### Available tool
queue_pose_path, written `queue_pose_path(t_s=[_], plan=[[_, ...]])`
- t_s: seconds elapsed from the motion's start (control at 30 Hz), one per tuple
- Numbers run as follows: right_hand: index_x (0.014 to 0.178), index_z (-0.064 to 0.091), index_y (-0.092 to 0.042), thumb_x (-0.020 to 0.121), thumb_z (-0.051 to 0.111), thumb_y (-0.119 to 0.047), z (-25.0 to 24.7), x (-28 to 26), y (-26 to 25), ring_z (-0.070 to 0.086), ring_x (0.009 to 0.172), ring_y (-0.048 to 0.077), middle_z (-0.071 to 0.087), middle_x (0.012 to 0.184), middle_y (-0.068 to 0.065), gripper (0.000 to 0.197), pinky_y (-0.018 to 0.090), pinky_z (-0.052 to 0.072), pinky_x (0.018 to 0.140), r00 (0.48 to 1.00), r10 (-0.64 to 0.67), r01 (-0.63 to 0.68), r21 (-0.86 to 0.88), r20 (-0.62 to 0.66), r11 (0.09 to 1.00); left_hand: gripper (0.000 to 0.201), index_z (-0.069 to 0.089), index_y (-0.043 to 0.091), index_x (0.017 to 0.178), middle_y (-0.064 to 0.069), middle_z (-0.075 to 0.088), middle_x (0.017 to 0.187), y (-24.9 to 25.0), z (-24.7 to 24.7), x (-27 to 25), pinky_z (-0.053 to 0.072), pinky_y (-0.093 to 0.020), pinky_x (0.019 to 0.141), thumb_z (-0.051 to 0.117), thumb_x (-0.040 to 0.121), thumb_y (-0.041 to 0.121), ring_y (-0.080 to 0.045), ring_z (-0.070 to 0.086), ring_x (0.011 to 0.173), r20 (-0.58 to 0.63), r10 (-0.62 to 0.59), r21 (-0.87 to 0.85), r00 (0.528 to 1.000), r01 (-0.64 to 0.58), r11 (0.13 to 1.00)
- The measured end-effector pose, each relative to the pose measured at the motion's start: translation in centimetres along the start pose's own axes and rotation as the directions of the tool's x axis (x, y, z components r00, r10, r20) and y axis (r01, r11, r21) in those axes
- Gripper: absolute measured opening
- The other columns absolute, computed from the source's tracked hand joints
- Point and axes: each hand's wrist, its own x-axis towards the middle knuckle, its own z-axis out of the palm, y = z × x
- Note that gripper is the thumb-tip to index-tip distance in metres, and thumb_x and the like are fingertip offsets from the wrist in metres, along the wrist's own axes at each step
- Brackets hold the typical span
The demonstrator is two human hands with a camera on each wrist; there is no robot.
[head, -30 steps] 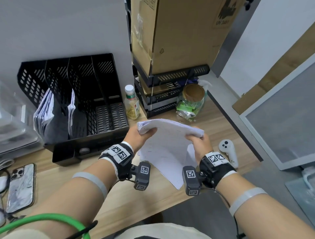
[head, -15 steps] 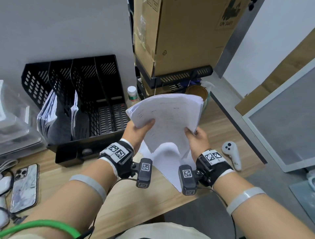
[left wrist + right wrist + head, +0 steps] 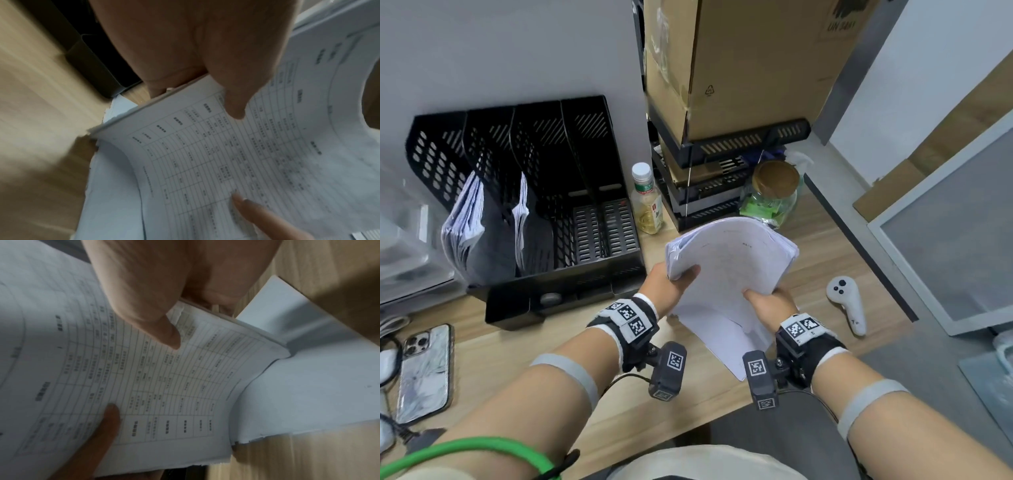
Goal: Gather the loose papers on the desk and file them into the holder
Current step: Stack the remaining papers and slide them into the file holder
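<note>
A thick stack of printed forms (image 3: 732, 260) is held just above the wooden desk (image 3: 524, 349). My left hand (image 3: 674, 282) grips its left corner, thumb on top (image 3: 236, 100). My right hand (image 3: 765, 301) grips its near right edge, thumb on the top sheet (image 3: 164, 331). The stack (image 3: 205, 154) bends between both hands (image 3: 164, 378). Loose white sheets (image 3: 722, 335) lie on the desk beneath it (image 3: 308, 386). The black mesh file holder (image 3: 585, 137) stands to the left against the wall, with papers (image 3: 464, 222) in its two left slots.
A small bottle (image 3: 645, 202) and a cork-lidded glass jar (image 3: 774, 195) stand behind the stack. A cardboard box (image 3: 739, 68) sits on stacked black trays. A white controller (image 3: 847, 308) lies at the right, a phone (image 3: 424, 370) at the left.
Both hands lifted the stack from a low curl to nearly upright, then tipped it back down and away. Both hands have kept their grip throughout.
</note>
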Motion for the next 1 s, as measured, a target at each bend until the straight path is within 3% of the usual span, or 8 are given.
queue_pose_path(t_s=[0.1, 0.23, 0.33, 0.47, 0.6, 0.73, 0.83, 1.0], plan=[[0.108, 0.062, -0.012, 0.083, 0.067, -0.023, -0.1, 0.9, 0.2, 0.064, 0.101, 0.025, 0.069, 0.101, 0.004, 0.028, 0.031, 0.047, 0.088, 0.997, -0.07, 0.073, -0.096, 0.029, 0.993, 0.031, 0.069, 0.006, 0.112, -0.015, 0.071, 0.108, 0.5, -0.2, 0.7, 0.054, -0.032, 0.081, 0.06, 0.096, 0.03, -0.033, 0.067, 0.102, -0.048, -0.016, 0.072, 0.999, 0.019, 0.997], [0.116, 0.047, -0.008, 0.072, 0.075, -0.019, 0.3, 1.3, -0.7, 0.056, 0.108, 0.031, 0.054, 0.11, 0.006, 0.054, 0.043, 0.046, 0.096, 0.947, -0.288, 0.231, -0.32, -0.142, 0.919, 0.032, 0.068, 0.001, 0.118, -0.009, 0.07, 0.107, 2.5, -1.8, 0.9, 0.051, -0.033, 0.087, 0.057, 0.098, 0.023, -0.028, 0.067, 0.104, -0.174, 0.004, 0.038, 0.985, 0.003, 0.999], [0.131, 0.038, -0.019, 0.07, 0.081, -0.038, 0.9, -0.8, -3.1, 0.051, 0.122, 0.022, 0.047, 0.129, 0.005, 0.077, 0.037, 0.043, 0.104, 0.917, -0.366, 0.396, -0.271, 0.157, 0.877, 0.029, 0.069, 0.0, 0.114, -0.008, 0.068, 0.099, 4.4, -3.0, 0.4, 0.046, -0.028, 0.078, 0.055, 0.099, 0.021, -0.023, 0.064, 0.09, -0.294, 0.004, -0.025, 0.956, -0.012, 1.0], [0.153, -0.002, -0.031, 0.056, 0.077, -0.066, 4.0, -3.1, -6.1, 0.03, 0.143, 0.022, 0.018, 0.158, 0.003, 0.13, 0.038, 0.033, 0.114, 0.827, -0.287, 0.51, -0.431, 0.483, 0.745, 0.025, 0.071, 0.008, 0.099, -0.009, 0.073, 0.096, 6.3, -3.7, -0.4, 0.053, -0.035, 0.078, 0.05, 0.096, 0.021, -0.028, 0.067, 0.089, -0.311, 0.092, 0.082, 0.946, -0.07, 0.994], [0.151, -0.02, -0.031, 0.082, 0.062, -0.033, 6.8, -4.3, -8.3, 0.053, 0.123, 0.032, 0.008, 0.163, 0.007, 0.107, 0.038, 0.049, 0.095, 0.802, -0.292, 0.578, -0.55, 0.522, 0.604, 0.028, 0.065, 0.019, 0.112, -0.007, 0.072, 0.105, 8.1, -4.6, -2.5, 0.058, -0.037, 0.082, 0.044, 0.093, 0.015, -0.022, 0.069, 0.092, -0.281, 0.111, 0.11, 0.953, -0.083, 0.991], [0.151, -0.012, -0.035, 0.088, 0.048, -0.013, 7.8, -5.1, -9.9, 0.061, 0.088, 0.033, 0.058, 0.126, 0.017, 0.09, 0.039, 0.053, 0.077, 0.779, -0.399, 0.627, -0.605, 0.484, 0.49, 0.045, 0.049, 0.028, 0.13, -0.007, 0.069, 0.117, 8.8, -5.6, -4.5, 0.062, -0.047, 0.081, 0.044, 0.086, 0.02, -0.026, 0.071, 0.098, -0.253, 0.1, 0.065, 0.962, -0.087, 0.994], [0.148, -0.007, -0.047, 0.088, 0.045, -0.006, 8.1, -5.2, -11.0, 0.06, 0.077, 0.03, 0.063, 0.109, 0.018, 0.09, 0.036, 0.052, 0.063, 0.754, -0.453, 0.657, -0.555, 0.476, 0.51, 0.044, 0.047, 0.028, 0.134, -0.004, 0.066, 0.12, 8.7, -6.8, -5.6, 0.064, -0.042, 0.074, 0.059, 0.091, 0.026, -0.017, 0.074, 0.096, -0.236, 0.142, -0.054, 0.961, -0.159, 0.986], [0.141, 0.042, -0.015, 0.099, 0.043, -0.022, 8.6, -5.0, -13.0, 0.062, 0.106, 0.038, 0.065, 0.12, 0.021, 0.043, 0.037, 0.049, 0.088, 0.753, -0.514, 0.655, -0.394, 0.411, 0.644, 0.036, 0.059, 0.018, 0.127, -0.008, 0.066, 0.124, 7.0, -11.0, -5.8, 0.062, -0.04, 0.085, 0.06, 0.096, 0.036, -0.02, 0.07, 0.111, -0.237, 0.08, -0.147, 0.968, -0.117, 0.982]])
